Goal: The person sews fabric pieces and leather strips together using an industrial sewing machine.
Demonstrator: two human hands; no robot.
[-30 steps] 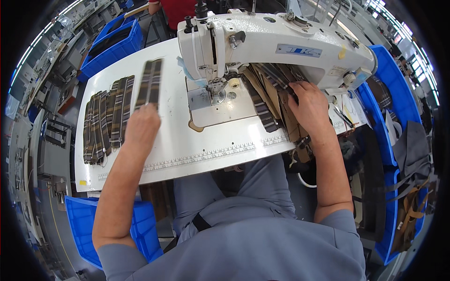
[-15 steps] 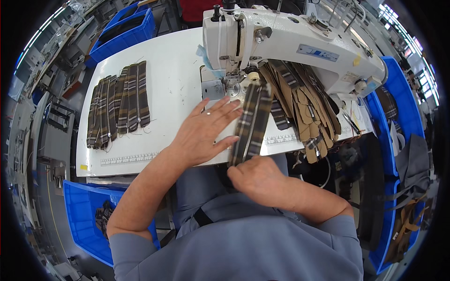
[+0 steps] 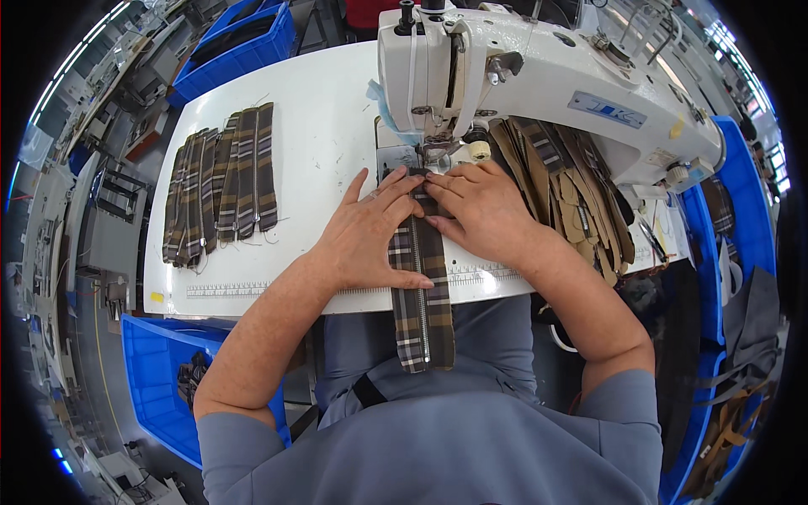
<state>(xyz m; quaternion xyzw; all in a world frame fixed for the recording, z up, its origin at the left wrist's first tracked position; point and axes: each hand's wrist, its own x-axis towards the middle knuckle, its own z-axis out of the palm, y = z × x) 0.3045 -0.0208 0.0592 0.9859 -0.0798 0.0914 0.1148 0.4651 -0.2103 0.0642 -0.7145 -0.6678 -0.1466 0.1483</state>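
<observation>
A plaid strip with a long zipper (image 3: 421, 328) runs from under the presser foot of the white sewing machine (image 3: 539, 76) down over the table's front edge. My left hand (image 3: 362, 236) lies open on it, fingertips near the needle area and thumb across the strip lower down. On the strip's right, my right hand (image 3: 480, 210) rests open, fingertips on the fabric just before the foot. A row of similar zipper strips (image 3: 220, 177) lies at the table's left. Layered brown pieces and plaid strips (image 3: 572, 202) are under the machine arm.
The white table (image 3: 320, 101) has a ruler along its front. Blue bins stand at back left (image 3: 210, 71), lower left (image 3: 160, 396) and right (image 3: 741, 185), some holding fabric. Part of a person in red (image 3: 362, 13) shows behind the machine. Small tools (image 3: 652, 236) lie at right.
My left hand has moved right from the left strips to the needle area. My right hand left the brown pieces, carried a strip down, then moved up beside the needle. The strip now lies lengthwise.
</observation>
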